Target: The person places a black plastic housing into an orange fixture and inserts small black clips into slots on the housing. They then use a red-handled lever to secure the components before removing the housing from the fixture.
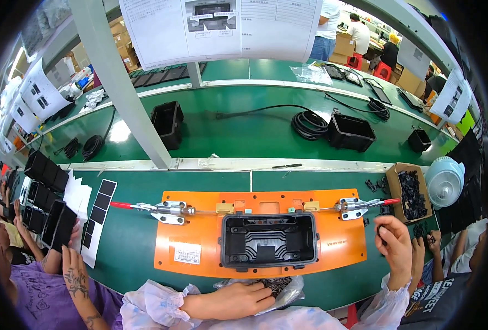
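Observation:
In front of me an open black plastic box point(269, 240) sits in an orange fixture plate point(343, 242), a toggle clamp point(171, 211) with a red handle on its left and another toggle clamp point(354, 208) on its right. My left hand point(230, 301) lies over the near edge of a clear plastic bag point(294, 291) of small metal pins or screws, its fingers stretched toward them; the thumb is hidden. To the right of the plate, my right hand point(396, 245) is raised and closed on a small black part point(383, 235), mostly covered by the fingers.
A cardboard box point(396, 190) of small black parts and a pale blue fan point(445, 181) stand at right. Black boxes point(351, 132) and coiled cable point(310, 125) lie on the shelf beyond. A metal post point(125, 93) rises at left. Co-workers' hands point(74, 267) are at both sides.

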Available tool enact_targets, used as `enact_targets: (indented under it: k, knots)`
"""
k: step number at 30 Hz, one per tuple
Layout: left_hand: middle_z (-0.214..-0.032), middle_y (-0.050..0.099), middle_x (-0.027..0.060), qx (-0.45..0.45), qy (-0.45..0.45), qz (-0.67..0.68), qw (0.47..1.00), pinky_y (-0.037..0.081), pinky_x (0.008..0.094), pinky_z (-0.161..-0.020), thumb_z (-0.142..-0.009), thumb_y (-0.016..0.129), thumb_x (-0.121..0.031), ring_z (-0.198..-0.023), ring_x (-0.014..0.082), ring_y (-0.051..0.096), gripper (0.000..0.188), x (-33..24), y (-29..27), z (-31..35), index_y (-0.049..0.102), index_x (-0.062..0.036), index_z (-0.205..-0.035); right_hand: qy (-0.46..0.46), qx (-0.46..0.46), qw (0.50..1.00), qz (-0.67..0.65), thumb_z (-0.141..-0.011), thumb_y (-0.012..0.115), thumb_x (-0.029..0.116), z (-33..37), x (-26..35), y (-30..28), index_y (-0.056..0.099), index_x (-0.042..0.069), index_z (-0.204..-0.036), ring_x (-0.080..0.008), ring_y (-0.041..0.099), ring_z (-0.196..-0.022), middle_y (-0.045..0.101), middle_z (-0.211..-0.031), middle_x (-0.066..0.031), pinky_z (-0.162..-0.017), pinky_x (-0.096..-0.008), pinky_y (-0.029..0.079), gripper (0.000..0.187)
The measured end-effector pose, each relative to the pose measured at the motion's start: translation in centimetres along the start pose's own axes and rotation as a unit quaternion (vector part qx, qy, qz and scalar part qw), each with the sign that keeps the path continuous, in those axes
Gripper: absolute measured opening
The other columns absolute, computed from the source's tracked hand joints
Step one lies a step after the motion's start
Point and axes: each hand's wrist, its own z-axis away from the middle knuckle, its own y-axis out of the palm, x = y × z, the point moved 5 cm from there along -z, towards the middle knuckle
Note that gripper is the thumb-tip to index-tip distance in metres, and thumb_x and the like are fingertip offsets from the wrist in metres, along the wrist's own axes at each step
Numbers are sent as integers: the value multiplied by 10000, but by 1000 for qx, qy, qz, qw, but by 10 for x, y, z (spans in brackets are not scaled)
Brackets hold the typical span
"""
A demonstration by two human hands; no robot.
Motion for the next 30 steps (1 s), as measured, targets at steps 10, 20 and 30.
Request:
enact_targets:
  k: [10, 20, 30]
  knots:
    - [-968, 570, 79, -50, -17, 17, 998, 547, 331, -613, -853, 580, -110, -881, 222, 632, 179, -1, -9, 4, 554, -24, -1008, -58, 369, 918, 136, -897, 734, 62, -110, 25, 220, 643, 29, -1114, -55, 578, -770, 668, -919, -31, -614, -208, 479, 238]
    - [-966, 592, 35, -64, -43, 145, 986, 551, 312, -616, -969, 608, -188, -825, 188, 654, 167, -3, -38, 15, 615, -62, -1079, -46, 414, 899, 138, -905, 692, 18, -125, 20, 259, 676, -7, -1014, -93, 649, -799, 686, -894, -41, -681, -255, 518, 113]
    - [-885, 594, 39, -222, -94, 55, 969, 550, 290, -579, -882, 730, -129, -734, 184, 644, 159, 7, -85, 24, 650, -42, -988, -122, 355, 903, 211, -896, 695, 32, -130, 23, 256, 703, -16, -1041, -165, 680, -859, 701, -911, -88, -762, -305, 545, 153]
